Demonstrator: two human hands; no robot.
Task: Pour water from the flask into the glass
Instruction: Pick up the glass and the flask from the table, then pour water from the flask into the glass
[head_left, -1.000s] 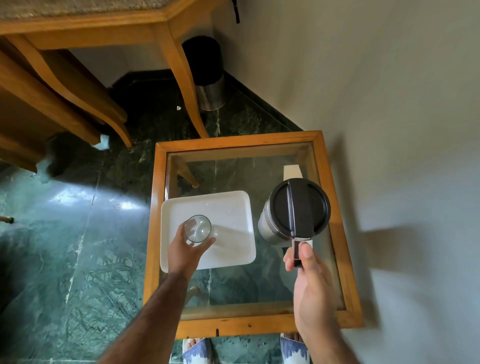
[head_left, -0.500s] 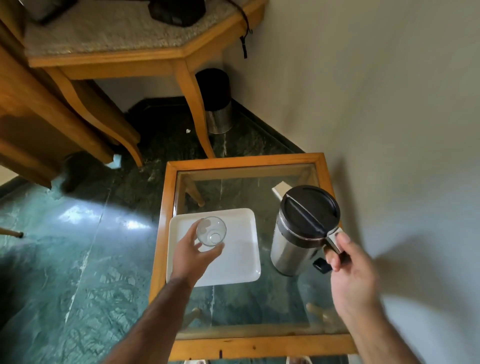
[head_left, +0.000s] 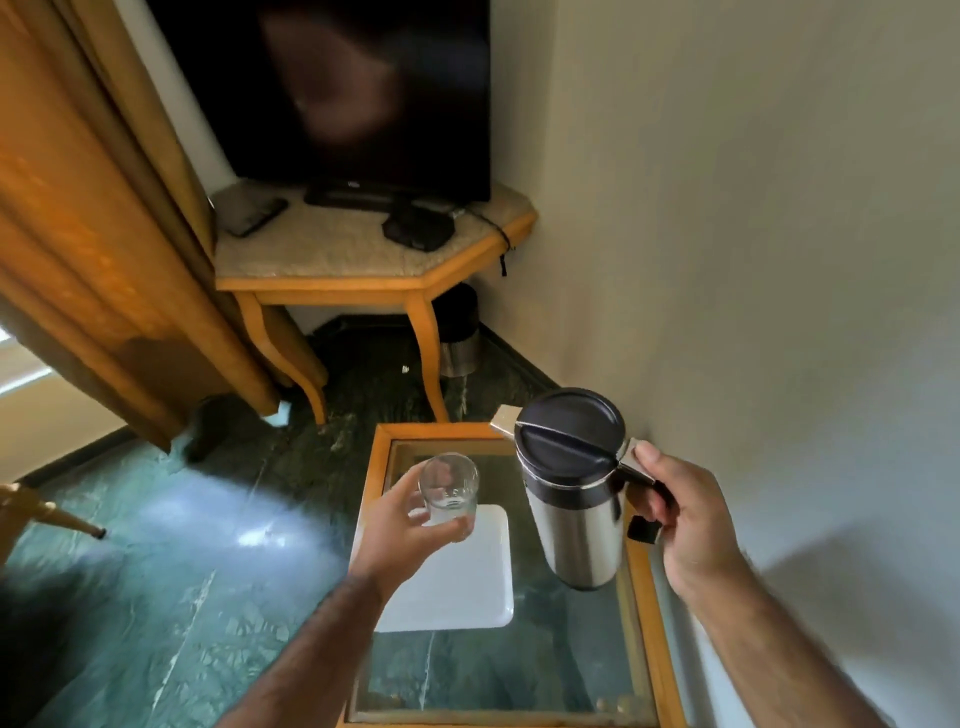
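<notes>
Right hand (head_left: 685, 519) wrapped around the dark handle at the flask's side, thumb up on the metal lever by the lid, presumably ready to open the spout. Flask (head_left: 574, 493) held clear of the table at centre right of the frame, nearly upright, black lid closed, spout turned toward upper left. Left hand (head_left: 400, 530) closed around the lower part of the glass (head_left: 449, 491), fingers beneath and behind, rim left free for the stream. Glass raised just left of the flask, mouth tipped slightly toward the camera, seemingly empty. Below both, a white tray (head_left: 457, 587) on the glass-topped table (head_left: 644, 597), likely there to catch drips. No water flowing yet.
</notes>
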